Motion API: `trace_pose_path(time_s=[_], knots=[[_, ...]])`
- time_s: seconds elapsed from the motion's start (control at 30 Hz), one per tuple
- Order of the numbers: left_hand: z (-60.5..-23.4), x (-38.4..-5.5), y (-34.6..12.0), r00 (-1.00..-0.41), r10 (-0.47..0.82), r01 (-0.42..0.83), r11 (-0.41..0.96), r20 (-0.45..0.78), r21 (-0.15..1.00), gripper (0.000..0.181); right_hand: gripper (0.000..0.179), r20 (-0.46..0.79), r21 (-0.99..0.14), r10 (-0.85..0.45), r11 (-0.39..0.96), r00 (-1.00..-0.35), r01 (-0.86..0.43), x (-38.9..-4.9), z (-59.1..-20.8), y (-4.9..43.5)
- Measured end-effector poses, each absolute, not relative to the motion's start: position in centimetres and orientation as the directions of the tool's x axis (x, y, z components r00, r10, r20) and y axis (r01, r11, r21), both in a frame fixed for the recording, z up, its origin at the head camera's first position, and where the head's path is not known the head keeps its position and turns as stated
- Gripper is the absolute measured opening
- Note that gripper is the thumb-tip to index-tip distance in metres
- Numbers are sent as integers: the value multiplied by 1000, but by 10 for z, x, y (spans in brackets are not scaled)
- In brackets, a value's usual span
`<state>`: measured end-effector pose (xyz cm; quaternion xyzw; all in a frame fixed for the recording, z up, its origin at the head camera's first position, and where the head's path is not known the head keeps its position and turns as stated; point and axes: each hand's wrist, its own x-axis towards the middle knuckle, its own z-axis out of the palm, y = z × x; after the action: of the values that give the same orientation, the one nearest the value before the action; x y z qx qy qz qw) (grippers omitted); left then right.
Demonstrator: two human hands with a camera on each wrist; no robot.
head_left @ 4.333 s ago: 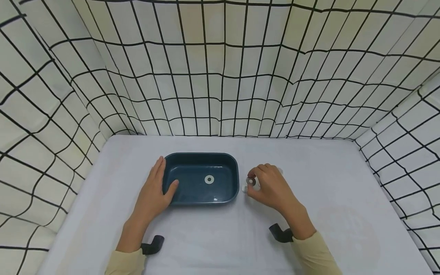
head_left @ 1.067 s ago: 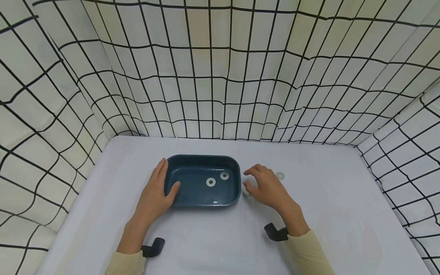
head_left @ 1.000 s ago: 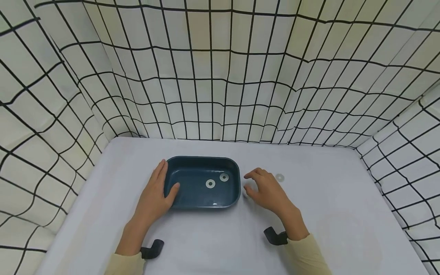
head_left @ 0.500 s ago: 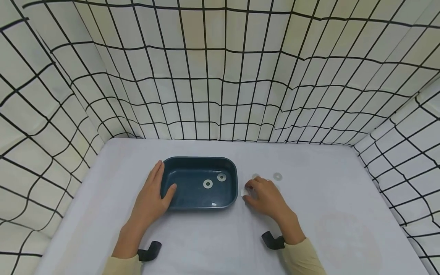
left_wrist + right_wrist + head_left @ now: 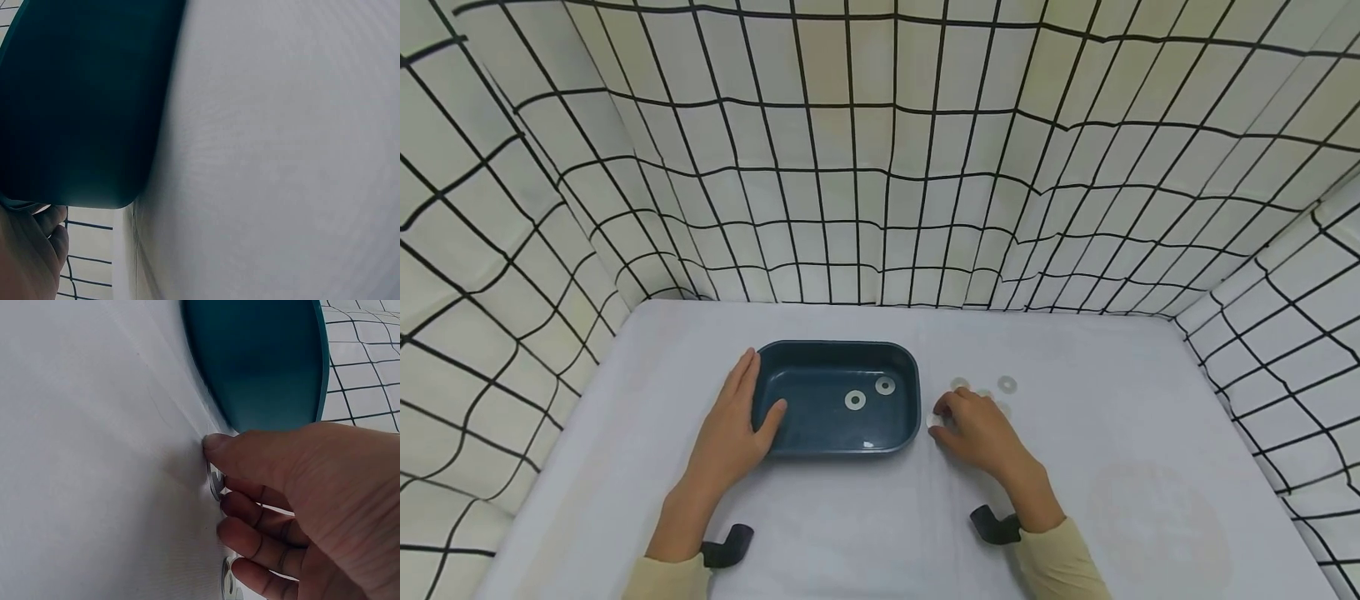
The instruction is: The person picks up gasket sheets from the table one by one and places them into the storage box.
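A dark teal rectangular tray [image 5: 812,440] stands on the white cloth. My left hand [image 5: 727,429] holds its left end, with the fingers along the outside and the thumb over the rim. Two flat round washers lie inside: one washer [image 5: 854,400] near the middle, another washer [image 5: 885,386] toward the back right. Just right of the tray, my right hand [image 5: 981,429] reaches down to the table. In the right wrist view its thumb and fingers pinch the edges of a shiny washer [image 5: 215,481] on the cloth. That hand partly hides several washers.
Beyond the right hand lie a washer [image 5: 1007,384] and another washer [image 5: 959,384], with more partly hidden by the knuckles. A white cloth [image 5: 850,517] covers the table. Black grid netting [image 5: 880,192] over pale walls encloses the back and sides.
A second washer has come to lie in the tray since the earliest frame. My right hand has since moved from beside the tray's rim down onto a washer. The left hand keeps its place.
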<state>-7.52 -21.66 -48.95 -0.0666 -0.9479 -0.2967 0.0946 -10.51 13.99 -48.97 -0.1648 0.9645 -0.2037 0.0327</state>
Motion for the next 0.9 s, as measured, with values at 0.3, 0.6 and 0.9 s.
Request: trace_pose_path(time_s=[0.3, 0.6, 0.9], knots=[[-489, -76, -216, -975, 68, 180, 806, 213, 564, 80, 21, 20, -360, -336, 876, -942, -321, -104, -489, 139], [-487, -75, -216, -980, 60, 159, 805, 189, 571, 81, 21, 49, -251, -333, 908, -942, -334, -100, -490, 133], [-487, -76, -216, -977, 64, 168, 815, 202, 554, 81, 24, 178, -94, -291, 946, -940, -310, -89, -491, 115]])
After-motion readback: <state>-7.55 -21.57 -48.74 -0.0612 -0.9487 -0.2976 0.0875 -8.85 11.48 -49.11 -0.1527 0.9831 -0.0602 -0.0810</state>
